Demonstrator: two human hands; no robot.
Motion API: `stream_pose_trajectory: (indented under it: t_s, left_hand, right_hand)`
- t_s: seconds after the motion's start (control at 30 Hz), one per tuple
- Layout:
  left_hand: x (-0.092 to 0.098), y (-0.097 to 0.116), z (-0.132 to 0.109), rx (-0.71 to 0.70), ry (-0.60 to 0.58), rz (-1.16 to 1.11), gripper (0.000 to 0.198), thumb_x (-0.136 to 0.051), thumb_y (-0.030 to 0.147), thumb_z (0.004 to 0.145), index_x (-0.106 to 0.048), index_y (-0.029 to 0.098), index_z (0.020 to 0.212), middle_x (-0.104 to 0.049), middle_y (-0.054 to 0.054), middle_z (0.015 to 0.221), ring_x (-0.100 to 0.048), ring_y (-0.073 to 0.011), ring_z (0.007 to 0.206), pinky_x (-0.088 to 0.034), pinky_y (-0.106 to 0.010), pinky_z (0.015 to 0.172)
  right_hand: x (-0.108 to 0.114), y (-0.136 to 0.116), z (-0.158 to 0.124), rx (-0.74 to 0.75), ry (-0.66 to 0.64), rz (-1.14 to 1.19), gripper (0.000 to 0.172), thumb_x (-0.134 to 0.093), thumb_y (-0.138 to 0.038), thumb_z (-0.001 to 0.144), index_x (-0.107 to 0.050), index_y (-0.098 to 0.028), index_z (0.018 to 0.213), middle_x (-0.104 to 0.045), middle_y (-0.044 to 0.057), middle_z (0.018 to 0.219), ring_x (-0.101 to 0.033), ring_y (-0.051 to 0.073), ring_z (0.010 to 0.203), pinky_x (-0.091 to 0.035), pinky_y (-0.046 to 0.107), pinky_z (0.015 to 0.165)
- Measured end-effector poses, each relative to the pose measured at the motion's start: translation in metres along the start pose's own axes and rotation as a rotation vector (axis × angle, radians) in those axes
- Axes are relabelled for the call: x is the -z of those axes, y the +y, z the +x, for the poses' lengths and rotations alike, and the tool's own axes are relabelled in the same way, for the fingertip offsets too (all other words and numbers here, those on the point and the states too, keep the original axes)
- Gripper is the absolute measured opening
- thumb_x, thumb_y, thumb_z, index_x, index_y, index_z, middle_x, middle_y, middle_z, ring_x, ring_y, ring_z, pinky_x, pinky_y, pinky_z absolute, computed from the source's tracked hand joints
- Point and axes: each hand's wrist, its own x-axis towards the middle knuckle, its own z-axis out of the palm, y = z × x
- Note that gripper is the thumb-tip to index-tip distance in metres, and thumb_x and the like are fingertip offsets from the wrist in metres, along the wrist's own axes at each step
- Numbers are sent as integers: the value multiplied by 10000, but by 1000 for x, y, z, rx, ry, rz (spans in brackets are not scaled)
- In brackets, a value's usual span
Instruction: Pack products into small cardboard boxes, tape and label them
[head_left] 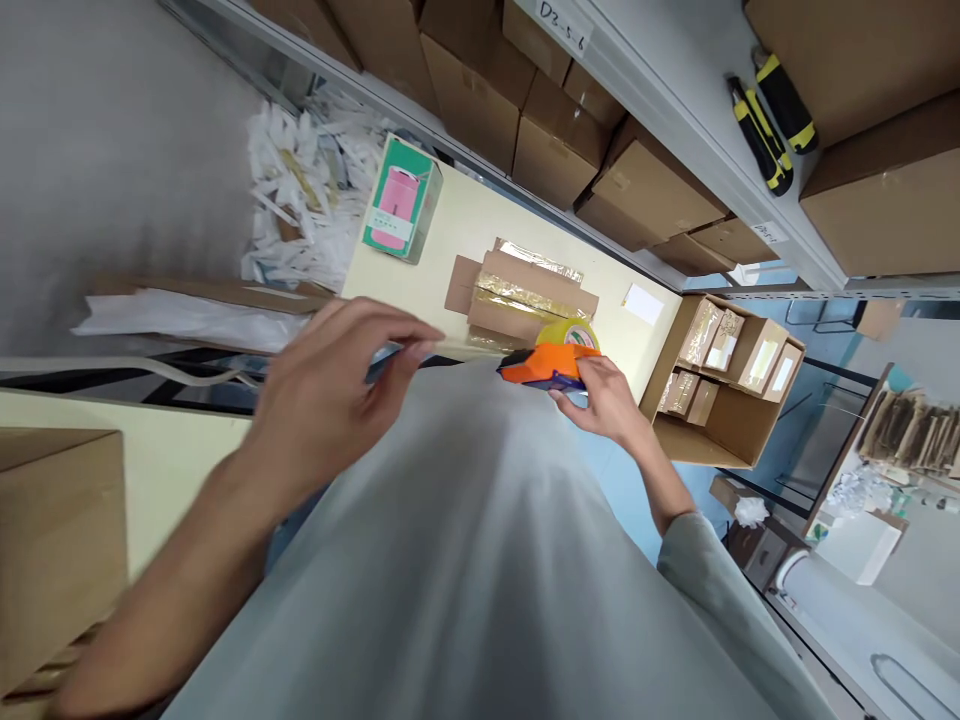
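Note:
My right hand (604,395) is wrapped round an orange and dark blue tape dispenser (551,364), held just in front of my grey shirt. A yellow roll of tape (564,332) sits in the dispenser. To the left, my left hand (341,370) has its thumb and forefinger brought together in a pinch. What lies between those fingertips, if anything, is too fine to make out. Beyond the dispenser, a flattened-looking cardboard piece (536,290) with shiny tape strips along it lies on the pale table (469,215). A green box with a pink cup picture (401,200) stands at the table's left end.
Shelves with several brown boxes (559,135) run along the back. Two black and yellow utility knives (761,135) lie on a shelf. An open carton holding small boxes (724,445) stands to the right. White scraps (300,190) are heaped at left, and a large carton (64,550) is nearer me.

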Motion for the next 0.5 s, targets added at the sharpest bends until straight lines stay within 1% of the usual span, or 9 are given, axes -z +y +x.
stream_pose_trajectory:
  t_s: [0.03,0.1,0.17,0.27,0.37,0.43,0.5]
  left_hand:
    - [-11,-13,9,38,-6,-30,192,-674,456,1039,-843,368,1056,-853,1,1074,-801,-277,1044,-688,-479,1048]
    - [-33,-39,26,189,-23,-152,241,-674,459,1030,-824,277,1078,-855,-20,1102,-786,-238,984,-682,-411,980]
    - [-56,-62,41,365,-28,-288,244,-713,401,997,-819,198,1083,-848,-37,1050,-759,-205,921,-668,-372,947]
    - [-85,-91,59,528,10,-458,167,-790,291,956,-806,137,1019,-826,-51,974,-735,-178,889,-670,-356,955]
    - [-109,-114,70,625,24,-532,67,-802,224,930,-794,158,941,-805,-43,903,-746,-187,848,-700,-361,891]
    - [-123,-128,72,643,40,-551,55,-807,235,917,-794,182,914,-805,-43,892,-758,-205,846,-714,-362,847]
    - [-135,-143,72,634,61,-551,73,-809,265,904,-800,193,910,-818,-49,910,-765,-219,862,-720,-355,820]
  right_hand:
    - [9,3,9,-54,-85,0,297,-757,-517,1035,-728,-221,1040,-806,94,916,-766,313,893,-613,421,880]
    - [25,9,33,-172,-228,-8,380,-754,-601,1028,-760,-221,1040,-800,76,873,-752,295,809,-557,371,797]
    - [37,14,60,-265,-310,-5,481,-707,-688,1061,-789,-215,1077,-807,76,881,-753,284,793,-507,347,780]
    - [46,20,97,-322,-394,28,618,-635,-809,1079,-772,-214,979,-746,53,795,-710,253,754,-445,325,758]
    - [43,25,120,-352,-459,62,736,-583,-913,1052,-684,-218,833,-657,21,713,-614,201,702,-406,310,732]
    - [38,27,129,-377,-479,68,788,-559,-967,1025,-625,-223,774,-617,8,687,-567,180,691,-391,306,720]
    - [31,29,135,-397,-493,65,815,-550,-999,1002,-590,-227,746,-600,4,681,-551,173,696,-381,305,711]
